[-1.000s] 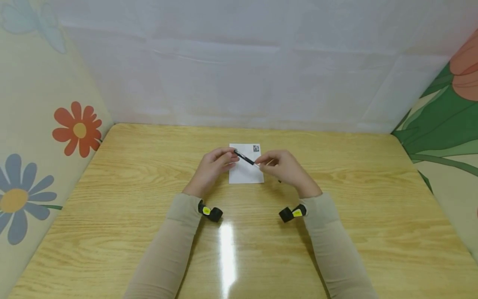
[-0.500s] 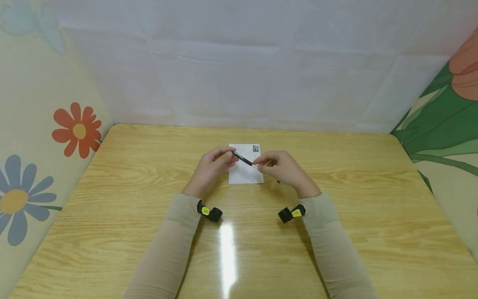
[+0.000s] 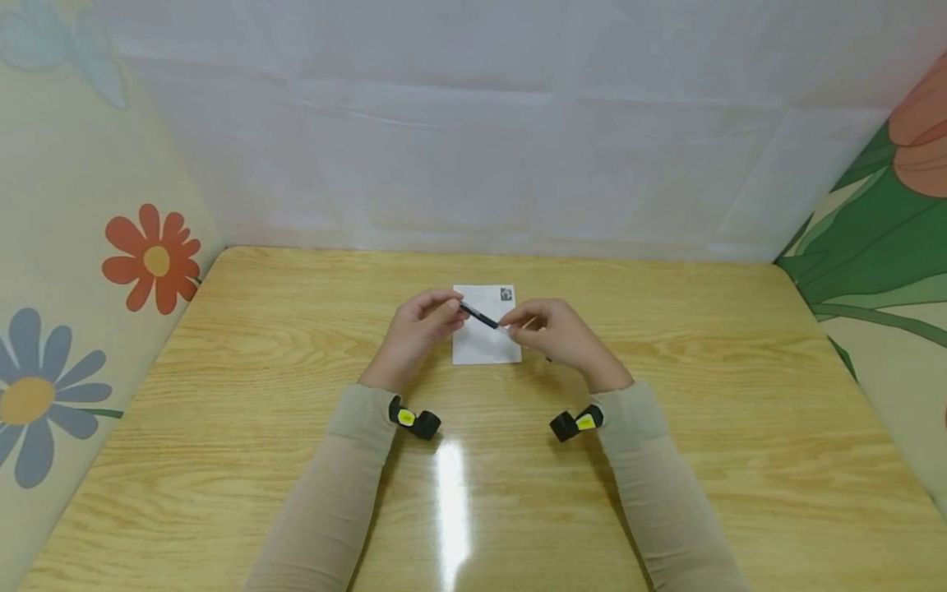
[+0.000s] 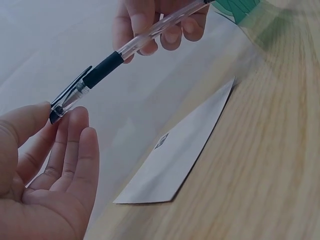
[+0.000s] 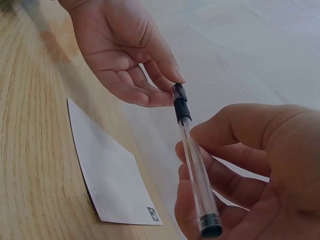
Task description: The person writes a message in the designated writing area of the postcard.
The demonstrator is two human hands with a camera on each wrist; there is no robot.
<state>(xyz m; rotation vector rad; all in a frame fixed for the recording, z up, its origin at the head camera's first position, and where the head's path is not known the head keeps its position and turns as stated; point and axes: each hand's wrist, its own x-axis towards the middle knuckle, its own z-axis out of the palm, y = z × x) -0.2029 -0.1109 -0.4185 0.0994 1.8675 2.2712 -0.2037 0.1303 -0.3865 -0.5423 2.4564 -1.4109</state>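
A ballpoint-style pen (image 4: 162, 27) with a clear barrel, a black grip and a black end plug is held aslant above the table between both hands. My left hand (image 3: 422, 325) pinches its capped end between thumb and forefinger, the other fingers loosely spread. The cap (image 4: 69, 99) with its black clip sits over the tip, next to the grip. Around the clear barrel, the thumb and fingers of my right hand (image 3: 551, 329) pinch closer to the plugged end. A white envelope (image 3: 484, 349) with a dark printed stamp in its upper right corner lies flat beneath.
The wooden table (image 3: 296, 329) reaches back to a white cloth backdrop (image 3: 444, 164). Painted flower panels (image 3: 52, 164) flank both sides. Black wrist cameras (image 3: 425, 424) are strapped at both cuffs. A bright light reflection (image 3: 451, 510) streaks the front of the tabletop.
Both hands and the pen have drifted very slightly left, with the same grips kept. The envelope has stayed in place.
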